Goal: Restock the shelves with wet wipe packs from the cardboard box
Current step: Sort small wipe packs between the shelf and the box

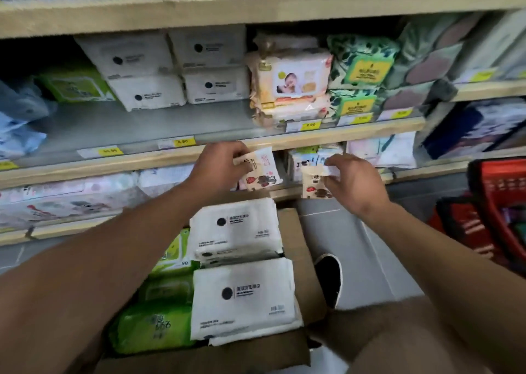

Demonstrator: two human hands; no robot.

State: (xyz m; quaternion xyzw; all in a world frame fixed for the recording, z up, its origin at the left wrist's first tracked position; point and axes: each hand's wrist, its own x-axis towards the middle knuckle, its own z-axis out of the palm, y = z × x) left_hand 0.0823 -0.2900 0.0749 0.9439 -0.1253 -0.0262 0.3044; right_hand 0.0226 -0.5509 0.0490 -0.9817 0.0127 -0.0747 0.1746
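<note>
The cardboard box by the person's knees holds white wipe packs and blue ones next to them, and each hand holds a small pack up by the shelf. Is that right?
Not quite: the head view shows the packs beside the white wipe packs in the brown cardboard box are green, not blue. The rest holds: the left hand and the right hand each grip a small cream printed pack by the shelf.

Two bare forearms, both extended forward and upward from the lower corners of the view, converging slightly. Left hand (220, 163): back toward camera, fingers curled, pinching a small pack (260, 171). Right hand (354, 183): back toward camera, thumb and fingers pinching a second small pack (313, 183). Hands were level, near each other, apart.
</note>
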